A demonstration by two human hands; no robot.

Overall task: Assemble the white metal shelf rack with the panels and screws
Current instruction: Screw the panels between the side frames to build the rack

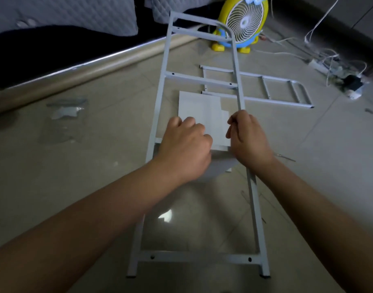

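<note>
A white metal side frame (160, 89), shaped like a ladder with crossbars, stretches from the near floor toward the far wall. My right hand (248, 138) grips its right rail about halfway up. My left hand (184, 144) is curled over the middle crossbar and the near edge of a white panel (200, 111); what its fingers hold is hidden. The white panel lies flat on the floor under the frame. A second white side frame (266, 89) lies flat on the floor beyond, to the right.
A yellow and blue cartoon fan (242, 22) stands at the back. White cables and a power strip (320, 66) lie at the far right. A bed edge (75, 66) runs along the left. Clear plastic wrap (65, 108) lies on the tiled floor at left.
</note>
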